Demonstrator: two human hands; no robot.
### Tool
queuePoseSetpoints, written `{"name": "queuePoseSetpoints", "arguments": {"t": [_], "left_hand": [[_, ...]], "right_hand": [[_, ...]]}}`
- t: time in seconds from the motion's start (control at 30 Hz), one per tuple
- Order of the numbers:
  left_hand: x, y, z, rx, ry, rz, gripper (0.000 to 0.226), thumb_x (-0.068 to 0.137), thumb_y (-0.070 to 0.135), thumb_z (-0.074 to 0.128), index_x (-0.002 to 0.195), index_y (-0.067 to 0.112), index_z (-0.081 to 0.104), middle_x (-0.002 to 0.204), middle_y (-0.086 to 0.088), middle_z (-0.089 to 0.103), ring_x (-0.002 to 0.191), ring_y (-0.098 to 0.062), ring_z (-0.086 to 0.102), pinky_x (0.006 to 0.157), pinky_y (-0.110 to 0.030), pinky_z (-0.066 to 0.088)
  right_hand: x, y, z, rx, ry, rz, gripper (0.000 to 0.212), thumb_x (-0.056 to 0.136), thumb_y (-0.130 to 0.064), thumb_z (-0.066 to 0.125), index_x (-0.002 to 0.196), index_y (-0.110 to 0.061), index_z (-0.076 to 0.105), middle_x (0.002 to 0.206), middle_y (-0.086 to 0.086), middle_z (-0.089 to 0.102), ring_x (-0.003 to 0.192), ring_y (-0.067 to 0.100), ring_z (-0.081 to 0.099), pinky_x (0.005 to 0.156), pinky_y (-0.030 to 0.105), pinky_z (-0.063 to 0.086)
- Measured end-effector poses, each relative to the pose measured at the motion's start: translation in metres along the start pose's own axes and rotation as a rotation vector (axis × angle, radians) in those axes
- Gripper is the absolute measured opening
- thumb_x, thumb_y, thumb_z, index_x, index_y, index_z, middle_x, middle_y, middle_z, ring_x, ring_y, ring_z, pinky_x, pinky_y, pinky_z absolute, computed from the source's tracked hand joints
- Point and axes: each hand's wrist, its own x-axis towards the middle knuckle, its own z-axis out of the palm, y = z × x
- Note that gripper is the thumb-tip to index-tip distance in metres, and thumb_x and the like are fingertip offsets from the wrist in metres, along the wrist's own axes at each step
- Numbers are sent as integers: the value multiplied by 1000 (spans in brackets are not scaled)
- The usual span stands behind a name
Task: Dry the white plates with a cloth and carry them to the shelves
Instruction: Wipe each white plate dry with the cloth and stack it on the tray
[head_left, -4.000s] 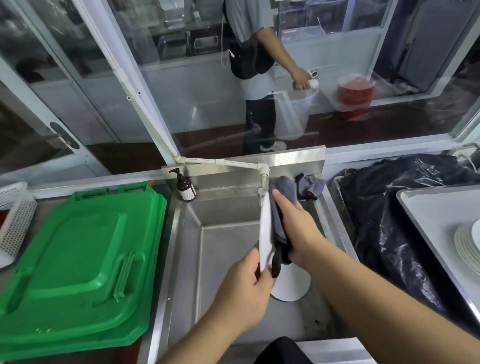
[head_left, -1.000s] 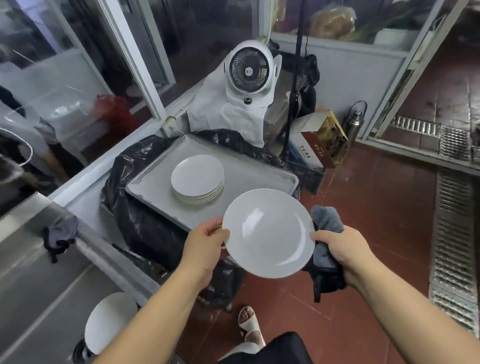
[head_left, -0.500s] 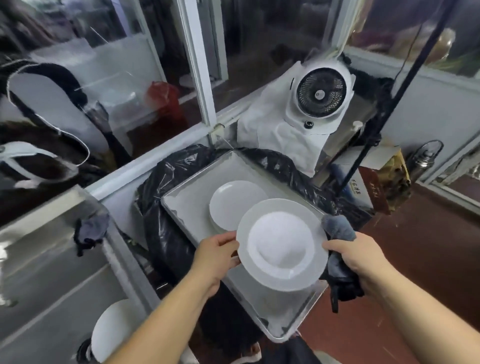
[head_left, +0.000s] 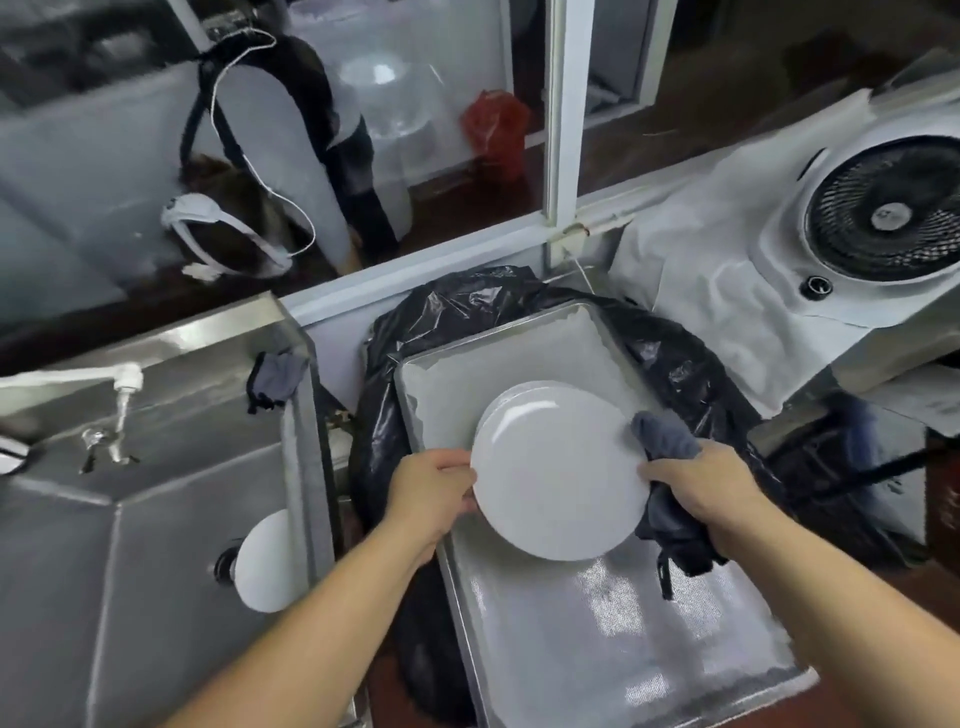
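Both hands grip the plate by its rim, right also clutching the cloth, to lower it level onto the stack.

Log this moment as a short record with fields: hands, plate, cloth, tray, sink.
left hand: grips the left rim of the held plate
right hand: holds the plate's right rim together with the cloth
held plate: white, over the stack of plates on the tray
cloth: grey, bunched in the right hand, hanging below it
tray: metal, resting on a black bag
sink: one white plate in sink; a second cloth on sink edge
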Motion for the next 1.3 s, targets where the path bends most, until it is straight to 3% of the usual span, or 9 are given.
{"name": "queuePoseSetpoints", "arguments": {"t": [0.2,0.37,0.47,0.53,0.6,0.73,1.0,1.17,1.3], "left_hand": [[33,-9,10,88,68,-16,49,89,-2,62,74,40,83,91,3,82,93,-18,79,83,-34,65],[57,-12,22,222,108,-22,50,84,3,62,68,47,78,88,5,81,95,-23,77,90,-44,64],[69,-13,28,300,150,-12,45,87,5,62,72,46,74,81,18,75,89,-16,73,76,-32,62],[74,-14,30,339,176,4,33,90,6,62,92,33,81,81,26,67,83,-6,67,68,-21,53],[79,-16,32,385,175,29,30,90,3,58,97,20,82,78,19,68,78,-12,66,71,-28,55],[87,-19,35,454,158,42,32,89,0,51,82,23,72,80,-2,70,72,-18,56,60,-26,42],[86,-23,37,449,192,66,19,95,10,63,102,19,78,94,9,73,83,-9,67,60,-20,47],[87,-24,35,462,202,46,24,96,13,65,113,23,79,90,21,67,79,0,62,57,-17,41],[90,-22,36,516,210,35,23,96,15,66,115,18,78,92,14,68,84,-12,65,65,-22,47]], "right_hand": [[52,-8,20,-106,-49,-1,19,72,-8,82,82,0,69,67,12,68,69,37,73,73,57,62],[76,-4,32,-188,1,20,19,69,-12,84,73,-10,65,62,3,65,61,25,65,57,33,54],[84,-2,38,-225,-2,29,18,73,-13,80,66,-12,63,42,-6,58,46,16,60,39,20,41],[88,-3,41,-271,-14,38,17,74,-16,78,65,-11,65,38,-7,58,47,19,62,41,21,40],[91,-4,45,-327,-11,26,15,74,-16,76,66,-11,65,43,-2,61,55,25,65,49,27,45],[95,-6,50,-418,9,-25,8,75,-14,68,69,-14,63,60,5,65,58,22,64,47,26,42],[95,-8,50,-561,-26,-103,8,74,-18,65,68,-17,61,44,-4,59,42,10,58,34,19,32],[94,-4,45,-578,-22,-125,10,76,-19,69,72,-14,62,63,3,64,59,18,60,47,26,37],[91,-1,40,-563,14,-138,14,80,-25,71,74,-15,63,65,3,65,61,18,60,50,26,38]]}}
